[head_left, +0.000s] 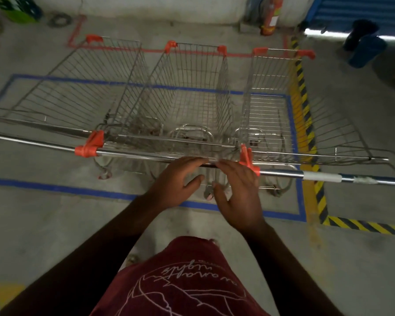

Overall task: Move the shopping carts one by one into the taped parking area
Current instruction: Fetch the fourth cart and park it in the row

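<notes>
Parking the middle cart point(187, 92) between two others, all three side by side inside the blue tape rectangle point(300, 201) on the concrete floor point(55, 224).

Left hand point(178, 181) and right hand point(240, 192) are both at the handle bar point(146, 155), close together and toward its right end. Fingers lie flat over the bar, thumbs hang free below. Neither hand is wrapped round it: a loose resting touch, not a clench. Looks like the final nudge or the let-go; can't tell which.

State of the slot:
- left cart point(73, 87) sits tight against the middle one, baskets touching or nearly so
- right cart point(272, 99) is just beside it, near the yellow-black hazard stripe point(303, 106) along the rectangle's right edge
- basket fronts reach past the far blue line toward the red tape point(192, 51) behind
- rear wheels look to be inside the near blue line; blurred, not certain

To do it well:
- spread the hands wider on the bar; both so near one end will swing the cart when pushed
- push straight, slow, so the wire sides don't snag the neighbours
- check the rear wheels clear the near tape edge before letting go
- lift both hands off together so it doesn't roll askew

Fire extinguisher point(270, 17) stands by the far wall, well clear.
</notes>
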